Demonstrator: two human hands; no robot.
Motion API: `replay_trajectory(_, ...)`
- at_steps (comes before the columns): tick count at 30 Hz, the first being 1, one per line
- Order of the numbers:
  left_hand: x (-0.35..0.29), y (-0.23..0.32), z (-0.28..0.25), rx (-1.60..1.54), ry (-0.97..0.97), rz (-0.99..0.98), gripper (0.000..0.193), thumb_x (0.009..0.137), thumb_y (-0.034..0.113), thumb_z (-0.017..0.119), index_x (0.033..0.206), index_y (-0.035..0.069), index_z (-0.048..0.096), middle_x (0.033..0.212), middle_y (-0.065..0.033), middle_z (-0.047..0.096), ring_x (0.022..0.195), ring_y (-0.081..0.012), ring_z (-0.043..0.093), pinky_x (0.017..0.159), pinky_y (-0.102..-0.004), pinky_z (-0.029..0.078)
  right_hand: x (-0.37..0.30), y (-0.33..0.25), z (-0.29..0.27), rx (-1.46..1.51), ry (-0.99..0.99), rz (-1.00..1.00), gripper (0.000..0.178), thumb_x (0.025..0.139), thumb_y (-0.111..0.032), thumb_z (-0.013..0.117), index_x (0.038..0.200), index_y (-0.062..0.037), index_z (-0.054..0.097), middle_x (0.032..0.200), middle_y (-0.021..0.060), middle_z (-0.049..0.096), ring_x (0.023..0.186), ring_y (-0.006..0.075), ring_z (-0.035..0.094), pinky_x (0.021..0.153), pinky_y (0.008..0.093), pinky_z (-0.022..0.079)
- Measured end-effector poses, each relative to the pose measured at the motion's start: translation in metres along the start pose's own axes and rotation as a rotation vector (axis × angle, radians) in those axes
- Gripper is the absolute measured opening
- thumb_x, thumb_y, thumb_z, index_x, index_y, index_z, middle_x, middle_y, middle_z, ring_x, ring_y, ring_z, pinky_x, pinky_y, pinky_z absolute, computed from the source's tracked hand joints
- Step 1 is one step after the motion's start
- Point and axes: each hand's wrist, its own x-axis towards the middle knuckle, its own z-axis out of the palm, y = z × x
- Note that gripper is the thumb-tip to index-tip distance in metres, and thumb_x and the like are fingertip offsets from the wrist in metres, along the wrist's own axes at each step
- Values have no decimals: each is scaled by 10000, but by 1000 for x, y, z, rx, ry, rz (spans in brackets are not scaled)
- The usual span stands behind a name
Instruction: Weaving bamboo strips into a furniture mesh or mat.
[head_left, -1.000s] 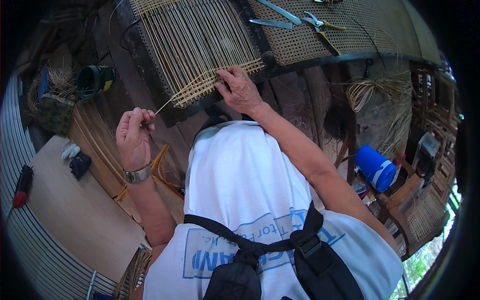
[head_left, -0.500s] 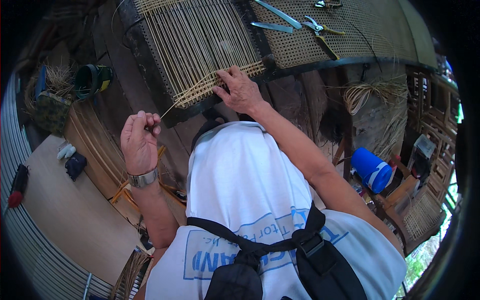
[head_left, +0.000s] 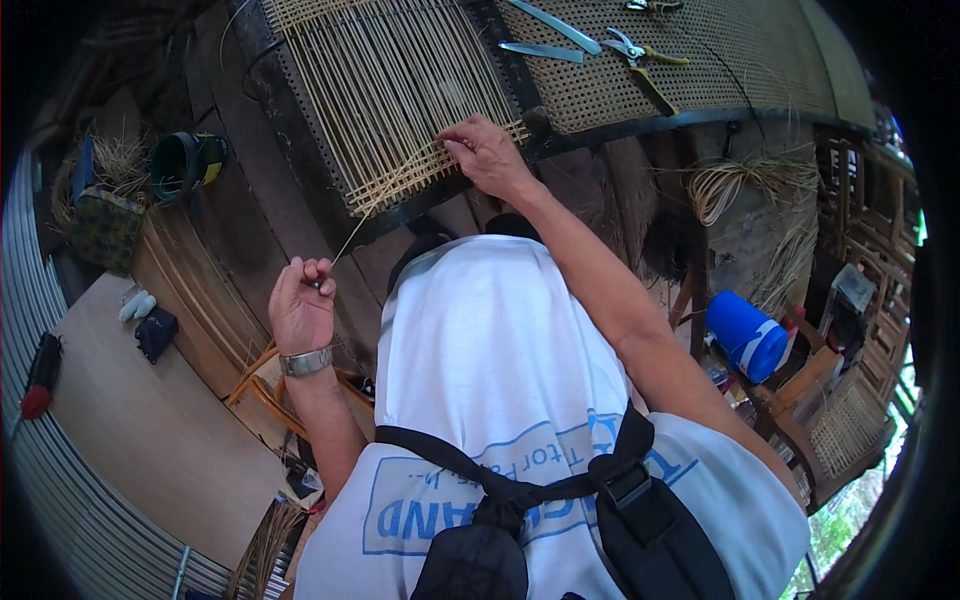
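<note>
The dark wooden frame (head_left: 300, 140) strung with pale cane strips serves as landmark. The right hand (head_left: 487, 155) rests on the frame's near edge, fingertips (head_left: 455, 148) pressed onto the pale woven cane panel (head_left: 400, 90) where a few crosswise strips run through the long ones. The left hand (head_left: 300, 310) hovers just below the frame's near left corner, apart from it, fingers pinched shut on the end of a thin pale cane strand (head_left: 350, 235) that runs up from the hand to the woven rows at the frame's edge. A silver metal wristwatch (head_left: 305, 361) sits on that wrist. To the right of the frame lies a finished fine-mesh cane panel (head_left: 700, 60), with yellow-handled cutters (head_left: 640, 55) and flat grey metal blades (head_left: 545, 30) on it. Left of the frame stands a dark green cup (head_left: 185, 163).
</note>
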Motion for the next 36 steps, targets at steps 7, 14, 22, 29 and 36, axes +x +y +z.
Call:
replay_trajectory(7, 21, 32, 21, 162, -70, 105, 163, 980, 139, 565, 838, 58, 559, 849, -43, 571, 881, -187, 588, 674, -286, 438, 9, -7, 4, -303, -89, -31, 193, 907, -176, 619, 1067, -125, 715, 1014, 87, 653, 938, 264, 649, 826, 373, 529)
replay_trajectory(14, 79, 82, 59, 360, -193, 161, 168, 986, 171, 569, 859, 61, 568, 859, -40, 576, 868, -172, 589, 700, -285, 448, 41, 26, 0, 134, -369, 201, 237, 826, -204, 735, 1035, -93, 731, 971, 68, 725, 858, 185, 685, 792, 302, 542)
replay_trajectory(22, 80, 83, 51, 298, -242, 122, 175, 991, 167, 560, 855, 62, 591, 878, -45, 598, 878, -168, 598, 715, -290, 452, 48, 11, -9, 498, -470, 512, 150, 861, -53, 718, 1001, -33, 667, 894, 36, 655, 826, 120, 653, 754, 260, 564)
replay_trajectory(29, 76, 80, 50, 257, -304, 102, 177, 996, 184, 556, 885, 53, 600, 900, -44, 600, 938, -180, 598, 759, -293, 460, 48, 14, 1, 311, -387, 422, 201, 793, -87, 732, 974, -9, 694, 895, 61, 695, 789, 150, 661, 750, 293, 552)
replay_trajectory(36, 50, 70, 63, 303, -288, 137, 190, 1006, 165, 527, 845, 65, 547, 856, -29, 564, 896, -164, 577, 717, -279, 438, 41, -11, 20, -225, -246, 339, 304, 741, -260, 658, 954, -45, 692, 914, 164, 705, 864, 312, 686, 822, 392, 538)
